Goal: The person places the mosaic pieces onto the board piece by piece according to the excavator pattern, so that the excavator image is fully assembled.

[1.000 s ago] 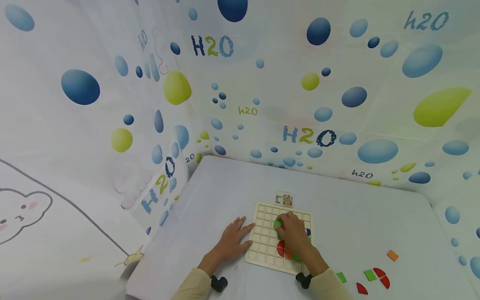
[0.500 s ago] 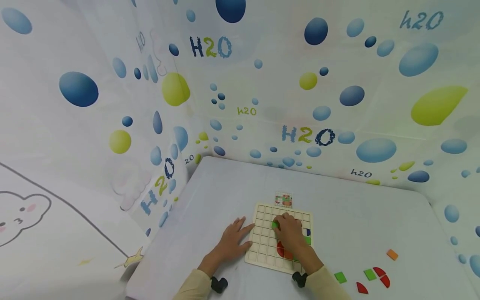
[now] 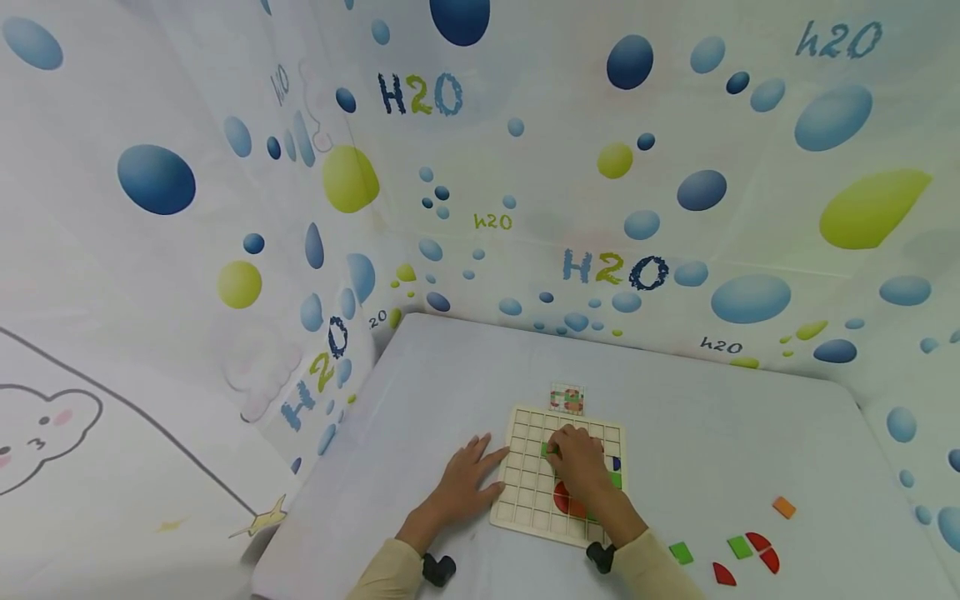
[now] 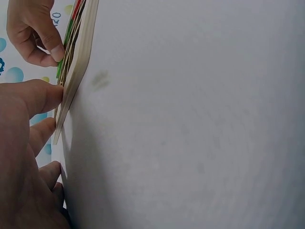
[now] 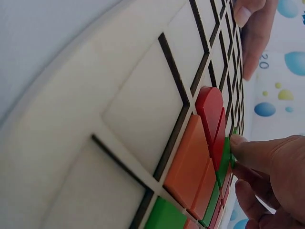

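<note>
A wooden grid board [image 3: 522, 481] lies on the table. The left hand [image 3: 462, 482] rests with spread fingers at its left edge; in the left wrist view, the hand's [image 4: 21, 138] thumb and a finger touch that edge. Over the upper middle of the grid, the right hand [image 3: 587, 468] pinches a green piece [image 3: 545, 449] between thumb and fingertip, low against the board in the right wrist view, where the hand [image 5: 281, 167] partly covers it. Red pieces [image 5: 209, 107], orange pieces [image 5: 183, 160] and another green piece [image 5: 164, 214] sit in cells nearby.
A small patterned card [image 3: 567, 398] lies just beyond the board. To the right on the table are an orange piece [image 3: 784, 507], green pieces [image 3: 739, 547] and red pieces [image 3: 723, 574]. A printed sheet [image 3: 525, 167] hangs behind the table.
The right hand has shifted slightly left over the board with the green piece, uncovering more of the pieces at the board's right side. The left hand has not moved.
</note>
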### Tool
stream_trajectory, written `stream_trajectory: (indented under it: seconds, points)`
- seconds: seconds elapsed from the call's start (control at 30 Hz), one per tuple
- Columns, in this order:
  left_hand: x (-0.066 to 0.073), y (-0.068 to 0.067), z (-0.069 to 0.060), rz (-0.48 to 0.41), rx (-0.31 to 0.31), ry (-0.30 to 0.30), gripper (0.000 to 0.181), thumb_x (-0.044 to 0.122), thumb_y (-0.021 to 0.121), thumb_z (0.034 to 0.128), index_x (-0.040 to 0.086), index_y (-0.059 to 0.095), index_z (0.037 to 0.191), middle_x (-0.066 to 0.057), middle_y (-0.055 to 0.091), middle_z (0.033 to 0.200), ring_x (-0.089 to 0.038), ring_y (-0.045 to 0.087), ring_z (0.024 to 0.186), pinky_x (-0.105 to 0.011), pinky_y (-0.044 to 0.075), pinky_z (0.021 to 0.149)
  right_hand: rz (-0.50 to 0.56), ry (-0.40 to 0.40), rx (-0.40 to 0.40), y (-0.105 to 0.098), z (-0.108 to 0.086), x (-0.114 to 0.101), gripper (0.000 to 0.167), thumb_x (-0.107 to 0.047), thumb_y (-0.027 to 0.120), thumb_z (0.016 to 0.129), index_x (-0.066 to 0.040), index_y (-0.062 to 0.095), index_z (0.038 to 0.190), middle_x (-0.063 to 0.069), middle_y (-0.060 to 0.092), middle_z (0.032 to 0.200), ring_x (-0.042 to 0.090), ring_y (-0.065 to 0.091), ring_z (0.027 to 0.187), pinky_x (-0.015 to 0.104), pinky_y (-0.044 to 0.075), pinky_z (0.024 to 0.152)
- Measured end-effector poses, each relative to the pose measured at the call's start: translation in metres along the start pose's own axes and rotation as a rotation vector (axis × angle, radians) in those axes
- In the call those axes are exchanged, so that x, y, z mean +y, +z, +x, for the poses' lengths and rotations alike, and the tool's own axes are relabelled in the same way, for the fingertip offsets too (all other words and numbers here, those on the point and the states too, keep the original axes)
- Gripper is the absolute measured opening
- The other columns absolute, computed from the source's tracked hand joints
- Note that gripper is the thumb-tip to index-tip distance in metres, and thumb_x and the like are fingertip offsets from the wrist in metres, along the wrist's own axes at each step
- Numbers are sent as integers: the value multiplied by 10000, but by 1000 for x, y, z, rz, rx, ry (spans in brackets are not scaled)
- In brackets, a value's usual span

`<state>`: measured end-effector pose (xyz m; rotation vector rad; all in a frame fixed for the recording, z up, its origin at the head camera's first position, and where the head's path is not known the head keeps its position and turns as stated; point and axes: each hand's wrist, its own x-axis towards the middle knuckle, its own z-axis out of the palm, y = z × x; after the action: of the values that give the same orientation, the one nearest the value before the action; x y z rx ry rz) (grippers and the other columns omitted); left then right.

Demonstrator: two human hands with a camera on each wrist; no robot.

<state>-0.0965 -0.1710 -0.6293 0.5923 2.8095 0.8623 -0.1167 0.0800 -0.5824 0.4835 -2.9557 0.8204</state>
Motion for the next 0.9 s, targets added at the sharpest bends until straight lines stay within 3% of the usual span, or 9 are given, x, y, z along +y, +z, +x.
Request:
stream_trajectory:
  seconds: [0.57, 0.73, 0.9]
  points:
    - [0, -2, 0, -13, -15, -10, 571, 340, 620, 1035, 219, 505, 1581, -178, 328, 1707, -433, 263, 1589, -657, 255, 1249, -51, -16, -8, 4, 2, 2, 111, -113, 807, 934, -119, 733, 1016, 41, 670, 1041, 279, 598, 961, 566, 493, 866]
    - [-1, 1, 0, -20, -11, -10, 571, 342, 623, 1030, 225, 511, 1578, -174, 333, 1706, -430, 266, 1589, -659, 252, 1249, -16, -39, 53, 3, -3, 6, 100, -100, 798, 940, -118, 749, 1026, 63, 663, 1091, 297, 619, 1008, 574, 496, 866]
    - [-1, 2, 0, 0, -1, -2, 568, 342, 621, 1031, 222, 512, 1575, -181, 342, 1700, -438, 275, 1583, -660, 261, 1245, 45, 62, 104, -14, -13, 18, 125, -129, 763, 973, -90, 758, 1091, 103, 671, 1131, 314, 626, 1025, 612, 508, 881]
